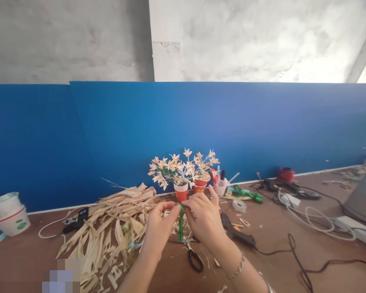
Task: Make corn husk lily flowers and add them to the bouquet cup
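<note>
Both hands meet in front of the red cups, pinching a twisted strip of green ribbon (181,228) that hangs down between them. The thumb and fingertips of my left hand (160,228) close on its upper end from the left. My right hand (203,213) grips the same end from the right, its little finger raised. Just below the ribbon's lower tip lie black-handled scissors (195,260). Behind the hands, pale star-shaped flowers (172,165) stand in a stack of red paper cups (181,193) and a second red cup (199,188).
Dried husk strips (110,224) are heaped left. On the right lie a black glue gun (239,234), a tape roll (239,205), more green ribbon (247,194) and trailing cables (295,260). A white bucket (15,221) stands far left. A blue partition (201,118) borders the brown table (280,228).
</note>
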The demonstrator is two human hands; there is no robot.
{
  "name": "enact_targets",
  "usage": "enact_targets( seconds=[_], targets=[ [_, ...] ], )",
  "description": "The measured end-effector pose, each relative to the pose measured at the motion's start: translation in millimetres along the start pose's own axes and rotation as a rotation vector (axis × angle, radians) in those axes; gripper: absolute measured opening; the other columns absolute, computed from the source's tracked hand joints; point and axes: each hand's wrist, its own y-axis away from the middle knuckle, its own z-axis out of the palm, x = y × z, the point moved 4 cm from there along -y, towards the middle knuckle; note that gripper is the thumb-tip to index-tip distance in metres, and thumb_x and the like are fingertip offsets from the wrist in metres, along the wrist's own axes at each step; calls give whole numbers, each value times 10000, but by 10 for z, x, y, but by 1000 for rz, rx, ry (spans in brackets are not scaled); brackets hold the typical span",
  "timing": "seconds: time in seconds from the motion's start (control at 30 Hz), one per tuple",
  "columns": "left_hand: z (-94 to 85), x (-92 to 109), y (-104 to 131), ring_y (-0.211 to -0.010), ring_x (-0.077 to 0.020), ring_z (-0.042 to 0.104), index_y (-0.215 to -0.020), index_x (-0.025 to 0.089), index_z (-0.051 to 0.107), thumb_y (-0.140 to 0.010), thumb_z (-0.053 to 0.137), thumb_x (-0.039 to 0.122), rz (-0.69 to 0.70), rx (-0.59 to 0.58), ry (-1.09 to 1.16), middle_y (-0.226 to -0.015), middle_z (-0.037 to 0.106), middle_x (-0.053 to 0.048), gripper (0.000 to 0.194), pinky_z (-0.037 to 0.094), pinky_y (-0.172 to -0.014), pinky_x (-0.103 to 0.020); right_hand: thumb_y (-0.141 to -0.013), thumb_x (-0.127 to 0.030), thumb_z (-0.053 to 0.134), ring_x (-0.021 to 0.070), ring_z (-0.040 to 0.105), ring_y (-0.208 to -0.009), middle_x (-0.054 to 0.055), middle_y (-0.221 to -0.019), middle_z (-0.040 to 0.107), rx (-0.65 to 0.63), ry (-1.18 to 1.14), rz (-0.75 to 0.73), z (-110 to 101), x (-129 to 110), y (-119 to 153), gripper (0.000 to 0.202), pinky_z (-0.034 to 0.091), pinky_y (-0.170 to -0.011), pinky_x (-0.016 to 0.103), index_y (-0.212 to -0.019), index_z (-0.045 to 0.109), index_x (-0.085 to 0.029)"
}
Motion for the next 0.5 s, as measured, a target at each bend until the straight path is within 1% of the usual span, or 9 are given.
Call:
enact_targets(
  seconds=[0.07, 0.1, 0.17, 0.27, 0.37, 0.43, 0.5],
  targets=[
    [60, -78, -21, -306, -59, 255, -880, 164, 591, -695, 637, 481, -79, -92, 103, -344, 361, 107, 370, 147, -323, -167, -843, -149, 491, 167, 573, -766, 0, -721, 665, -4, -5, -12, 8, -34, 9, 194, 84, -1076, 500, -802, 659, -236],
    [74, -102, -29, -297, -53, 253, -858, 159, 591, -690, 642, 481, -89, -121, 131, -333, 368, 106, 366, 143, -314, -162, -846, -153, 492, 166, 574, -766, 0, -723, 666, -8, -10, -21, 10, -50, 12, 191, 83, -1077, 499, -805, 660, -235],
    [70, -127, -45, -285, -45, 279, -773, 156, 580, -683, 656, 458, -71, -131, 151, -327, 413, 90, 324, 171, -304, -152, -850, -169, 498, 162, 577, -763, -1, -720, 669, -16, -18, -43, 8, -76, 13, 179, 79, -1081, 495, -804, 659, -232],
    [37, -120, -74, -305, -61, 399, -697, 159, 553, -680, 668, 409, -29, -109, 135, -359, 509, 51, 276, 289, -325, -146, -854, -186, 505, 154, 584, -744, -4, -699, 672, -13, -11, -65, -5, -85, 6, 170, 80, -1086, 494, -794, 659, -226],
    [10, -60, -101, -450, -113, 578, -676, 154, 561, -622, 718, 356, 37, -95, 143, -507, 618, 14, 261, 464, -442, -194, -853, -183, 507, 145, 589, -714, -13, -670, 668, 29, -4, -73, -37, -72, -9, 177, 90, -1086, 497, -769, 658, -220],
    [-1, -14, -108, -509, -132, 615, -656, 150, 574, -599, 734, 338, 82, -97, 157, -555, 635, 10, 253, 511, -504, -226, -849, -181, 515, 141, 592, -706, -19, -665, 666, 51, -14, -75, -63, -69, -22, 175, 91, -1086, 498, -756, 658, -221],
    [-17, 8, -110, -519, -131, 618, -666, 146, 594, -598, 735, 317, 80, -88, 181, -560, 637, 11, 231, 518, -520, -229, -847, -180, 517, 139, 594, -708, -22, -674, 669, 58, -24, -72, -87, -77, -34, 176, 89, -1087, 496, -752, 657, -225]
  ],
)
